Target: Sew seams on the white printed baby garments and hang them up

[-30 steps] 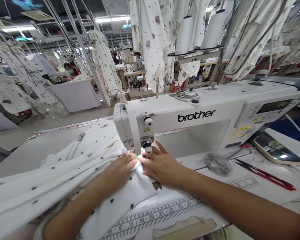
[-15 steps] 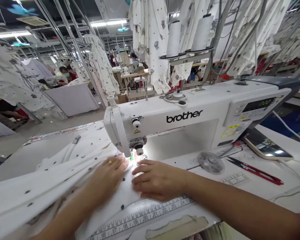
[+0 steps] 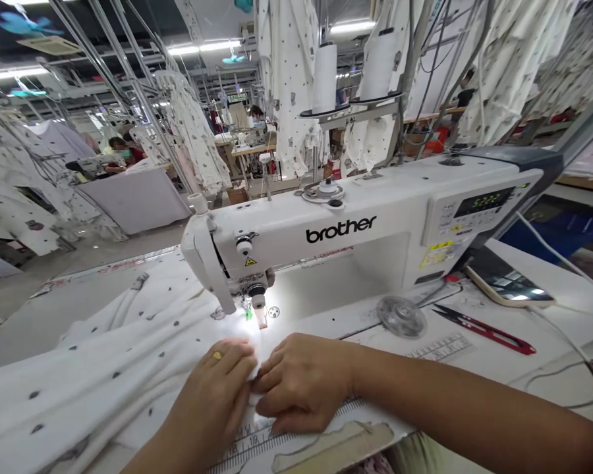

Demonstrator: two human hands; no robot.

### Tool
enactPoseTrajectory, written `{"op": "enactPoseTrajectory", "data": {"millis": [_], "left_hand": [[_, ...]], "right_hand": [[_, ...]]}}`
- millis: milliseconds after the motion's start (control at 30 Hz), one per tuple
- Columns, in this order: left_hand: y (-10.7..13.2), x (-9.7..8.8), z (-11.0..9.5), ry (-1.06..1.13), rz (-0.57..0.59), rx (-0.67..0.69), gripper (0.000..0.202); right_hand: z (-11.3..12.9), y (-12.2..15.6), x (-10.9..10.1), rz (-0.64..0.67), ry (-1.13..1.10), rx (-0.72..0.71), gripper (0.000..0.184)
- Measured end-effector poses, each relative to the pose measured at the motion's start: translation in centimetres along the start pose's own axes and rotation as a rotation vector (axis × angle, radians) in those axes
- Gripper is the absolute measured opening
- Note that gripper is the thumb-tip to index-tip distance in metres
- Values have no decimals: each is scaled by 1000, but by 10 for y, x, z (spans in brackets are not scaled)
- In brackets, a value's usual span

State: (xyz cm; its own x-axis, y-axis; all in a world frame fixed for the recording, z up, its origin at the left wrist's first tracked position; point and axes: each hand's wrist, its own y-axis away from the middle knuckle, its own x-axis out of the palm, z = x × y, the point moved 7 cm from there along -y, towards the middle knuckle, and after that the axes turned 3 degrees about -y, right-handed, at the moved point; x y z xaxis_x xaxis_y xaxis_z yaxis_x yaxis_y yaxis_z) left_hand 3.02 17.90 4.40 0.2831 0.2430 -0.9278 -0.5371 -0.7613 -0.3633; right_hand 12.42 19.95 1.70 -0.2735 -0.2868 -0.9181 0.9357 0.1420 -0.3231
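Note:
A white fabric (image 3: 118,368) with small dark prints lies across the table, one edge in front of the needle of a white Brother sewing machine (image 3: 336,237). My left hand (image 3: 212,395), with a gold ring, presses on the fabric with fingers curled. My right hand (image 3: 301,382) sits beside it, fingers bent and pinching the fabric's edge just short of the presser foot (image 3: 259,316). Both hands touch each other over the lit spot.
Red thread snips (image 3: 484,326) and a clear bobbin disc (image 3: 400,316) lie right of the needle. A phone (image 3: 504,286) rests by the machine base. A ruler strip (image 3: 267,441) runs along the table's front. Printed garments hang overhead; a person sits at a far table (image 3: 133,191).
Both hands have drawn back from under the presser foot toward me, pulling the fabric edge with them. The view has shifted right and down.

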Motion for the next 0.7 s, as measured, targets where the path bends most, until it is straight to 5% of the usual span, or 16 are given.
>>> {"op": "enactPoseTrajectory", "data": {"millis": [433,700], "left_hand": [[-7,21,47,61,73,-44,26],[-5,18,50,-4,125,-117,35]], "right_hand": [[-14,-6,-8,-8,36,127,29],[-22,-2,-11,-44,-75,137,33]]}}
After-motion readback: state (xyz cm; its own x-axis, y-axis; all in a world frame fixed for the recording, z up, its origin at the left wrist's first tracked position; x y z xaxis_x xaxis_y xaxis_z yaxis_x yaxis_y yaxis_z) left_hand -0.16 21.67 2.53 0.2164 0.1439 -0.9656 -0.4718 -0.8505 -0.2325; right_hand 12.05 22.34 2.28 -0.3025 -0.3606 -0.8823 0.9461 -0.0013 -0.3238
